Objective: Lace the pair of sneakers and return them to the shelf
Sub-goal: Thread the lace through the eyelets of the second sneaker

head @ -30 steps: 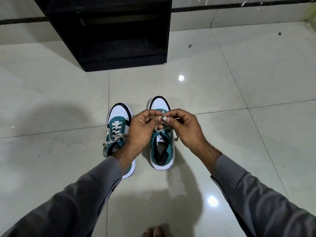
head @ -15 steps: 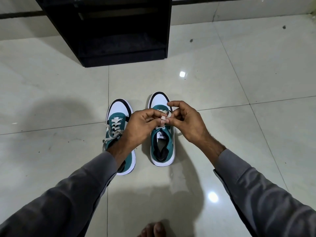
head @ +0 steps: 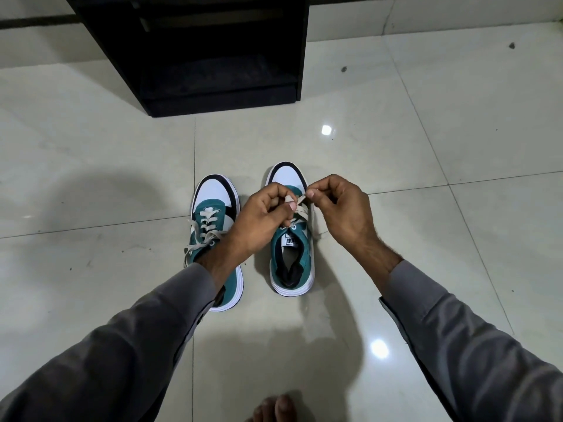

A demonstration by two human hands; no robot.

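Two teal, white and black sneakers stand side by side on the floor, toes pointing away from me. The left sneaker (head: 213, 208) has a cream lace threaded through it, with its ends loose on the left side. Over the right sneaker (head: 292, 257), my left hand (head: 262, 217) and my right hand (head: 341, 208) each pinch part of its cream lace (head: 300, 210) above the eyelets. My left forearm hides the heel of the left sneaker.
A black shelf unit (head: 213, 50) stands on the floor beyond the shoes, its lowest shelf open toward me. Glossy pale floor tiles (head: 426, 147) surround the shoes. My bare toes (head: 274, 409) show at the bottom edge.
My hands have drawn slightly apart, pulling the lace of the right sneaker out between them. The view has tilted a little downward.
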